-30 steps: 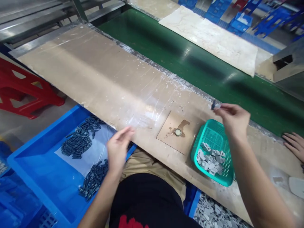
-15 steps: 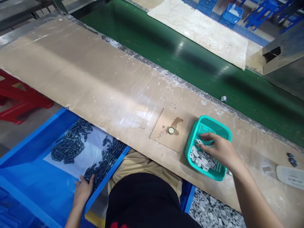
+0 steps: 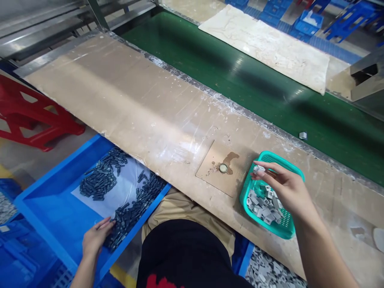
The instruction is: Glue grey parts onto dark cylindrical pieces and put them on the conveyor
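My right hand (image 3: 289,188) pinches a small light-grey plastic block (image 3: 258,169) between thumb and fingers, just above a green perforated basket (image 3: 295,170). Several similar grey blocks (image 3: 264,208) lie loose inside that basket. At the lower left, my left hand (image 3: 95,238) is in a blue tray (image 3: 57,218), with its fingers drawn together beside a heap of small dark rod-like parts (image 3: 127,220). What those fingers hold, if anything, is too small to make out. A second pile of dark parts (image 3: 99,180) rests on a white sheet in the same tray.
On the brown worktop a square board (image 3: 207,168) bears a small round cap (image 3: 223,168) and a wet stain. Behind runs a green belt (image 3: 192,52) with one grey block (image 3: 303,135) on it. A bin of grey pieces (image 3: 267,268) sits below; a red stool (image 3: 36,120) stands left.
My right hand has come up from the blocks in the basket with one grey block in its pinch. My left hand's fingers have closed together by the dark parts. The whole view has shifted slightly.
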`<act>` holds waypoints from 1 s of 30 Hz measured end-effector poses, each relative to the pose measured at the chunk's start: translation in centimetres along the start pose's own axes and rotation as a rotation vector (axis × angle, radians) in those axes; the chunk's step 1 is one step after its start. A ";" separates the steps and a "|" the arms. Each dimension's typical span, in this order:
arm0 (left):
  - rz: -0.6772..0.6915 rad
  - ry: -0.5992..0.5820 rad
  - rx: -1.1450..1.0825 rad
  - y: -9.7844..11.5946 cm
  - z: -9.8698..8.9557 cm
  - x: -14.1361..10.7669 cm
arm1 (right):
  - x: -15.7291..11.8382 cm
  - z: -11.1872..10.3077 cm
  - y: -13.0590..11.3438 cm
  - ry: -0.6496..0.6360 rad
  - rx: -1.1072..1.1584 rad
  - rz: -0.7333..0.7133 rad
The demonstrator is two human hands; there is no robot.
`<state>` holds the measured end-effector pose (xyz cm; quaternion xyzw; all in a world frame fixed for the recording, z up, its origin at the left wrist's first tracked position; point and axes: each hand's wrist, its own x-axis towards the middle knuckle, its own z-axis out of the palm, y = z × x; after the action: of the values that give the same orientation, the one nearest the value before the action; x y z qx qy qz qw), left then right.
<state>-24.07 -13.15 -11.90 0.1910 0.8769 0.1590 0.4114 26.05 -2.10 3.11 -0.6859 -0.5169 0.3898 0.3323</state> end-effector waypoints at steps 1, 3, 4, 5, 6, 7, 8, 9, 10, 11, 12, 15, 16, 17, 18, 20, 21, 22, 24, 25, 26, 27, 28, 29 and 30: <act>-0.010 -0.002 -0.097 0.6 -0.2 -0.2 | 0.2 0.7 -0.2 -0.003 -0.058 -0.068; -0.069 -0.027 -0.391 2.1 -0.3 -0.7 | 0.7 2.3 -0.5 0.015 -0.184 -0.203; -0.103 -0.053 -0.566 3.0 -0.1 -1.1 | 0.8 3.1 -0.5 0.029 -0.251 -0.256; -0.134 -0.080 -0.728 4.0 0.2 -1.6 | 1.0 3.8 -0.5 0.040 -0.317 -0.297; -0.160 -0.118 -0.866 4.9 0.6 -2.1 | 1.1 4.4 -0.4 0.043 -0.381 -0.327; -0.176 -0.171 -0.964 5.8 1.1 -2.8 | 1.2 4.9 -0.3 0.034 -0.439 -0.352; -0.178 -0.233 -1.012 6.7 1.7 -3.6 | 1.3 5.3 -0.2 0.016 -0.487 -0.374; -0.174 -0.296 -1.043 7.5 2.3 -4.4 | 1.3 5.6 -0.1 -0.004 -0.524 -0.389; -0.175 -0.350 -1.075 8.3 2.9 -5.2 | 1.3 5.8 -0.1 -0.019 -0.550 -0.399; -0.177 -0.388 -1.094 9.0 3.5 -6.0 | 1.4 6.0 0.0 -0.026 -0.568 -0.407; -0.180 -0.407 -1.093 9.6 4.1 -6.8 | 1.4 6.1 0.1 -0.028 -0.581 -0.415; -0.203 -0.428 -1.053 11.2 5.5 -8.6 | 1.4 6.4 0.4 -0.033 -0.598 -0.429; -0.208 -0.451 -1.052 11.6 5.9 -9.0 | 1.4 6.4 0.5 -0.038 -0.602 -0.428; -0.209 -0.489 -1.051 12.0 6.3 -9.4 | 1.5 6.4 0.5 -0.045 -0.603 -0.424; -0.205 -0.539 -1.050 12.4 6.7 -9.7 | 1.5 6.4 0.6 -0.051 -0.600 -0.417; -0.184 -0.685 -1.047 13.2 7.3 -10.5 | 1.5 6.2 0.4 -0.058 -0.570 -0.398; -0.171 -0.777 -1.044 13.6 7.6 -10.9 | 1.5 6.1 0.3 -0.056 -0.537 -0.386; -0.157 -0.869 -1.044 14.0 8.0 -11.3 | 1.5 5.9 0.1 -0.051 -0.489 -0.368; -0.133 -1.032 -1.046 14.9 8.8 -12.3 | 1.3 5.5 -0.5 -0.040 -0.333 -0.302; -0.125 -1.100 -1.043 15.4 9.3 -12.9 | 1.1 5.3 -0.9 -0.039 -0.232 -0.249; -0.122 -1.156 -1.042 15.9 9.9 -13.5 | 0.8 5.1 -1.3 -0.042 -0.128 -0.188; -0.120 -1.205 -1.042 16.4 10.5 -14.1 | 0.5 5.0 -1.7 -0.049 -0.030 -0.126; -0.122 -1.245 -1.040 17.0 11.0 -14.7 | 0.1 5.0 -2.2 -0.063 0.056 -0.069; -0.122 -1.275 -1.036 17.5 11.5 -15.3 | -0.3 5.0 -2.6 -0.082 0.123 -0.024; -0.117 -1.291 -1.032 18.0 12.0 -15.9 | -0.8 5.0 -3.0 -0.104 0.172 0.009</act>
<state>-1.61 -3.33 -0.89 -0.0142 0.2937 0.3788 0.8775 20.20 -1.88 3.43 -0.6360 -0.4948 0.4695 0.3610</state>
